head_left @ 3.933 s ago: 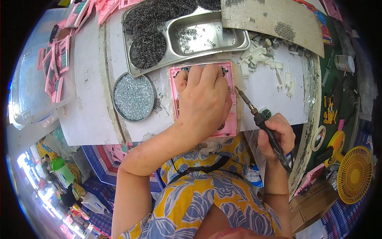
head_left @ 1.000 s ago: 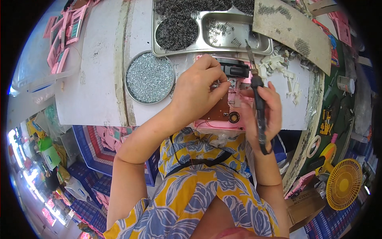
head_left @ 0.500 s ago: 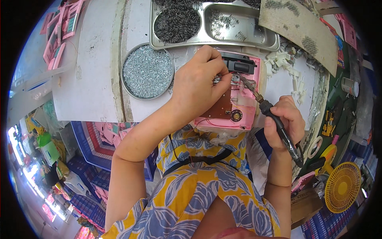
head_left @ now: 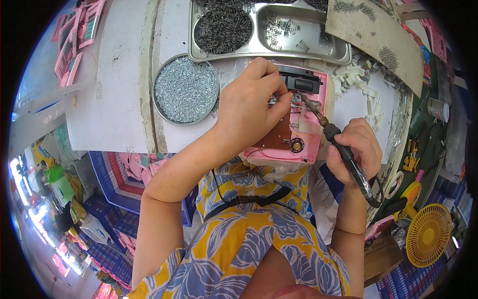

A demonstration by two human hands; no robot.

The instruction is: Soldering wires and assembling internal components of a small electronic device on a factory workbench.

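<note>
A pink plastic housing (head_left: pixel 312 144) lies open in front of me, with a brown circuit board (head_left: pixel 275 138) and a black slotted part (head_left: pixel 301 83) inside it. My right hand (head_left: pixel 359 149) is closed round the dark handle of a soldering iron (head_left: pixel 348 158). The iron's tip reaches in among small metal parts and wires just below the black part. Over the housing's left side, my left hand (head_left: pixel 256 99) pinches close to that tip. A thin wire seems to be between its fingertips, but the fingers mostly hide it.
Left of the housing stands a round dish (head_left: pixel 186 89) of small silvery screws or pins. Behind it, a metal tray (head_left: pixel 304 57) holds dark springs. White plastic pieces (head_left: pixel 351 78) lie to the right. A blue crate (head_left: pixel 107 182) and a yellow fan (head_left: pixel 428 234) sit lower at the sides.
The soldering iron's tip has shifted slightly, and my right hand's grip has moved a little with the handle. My left hand stays almost in place.
</note>
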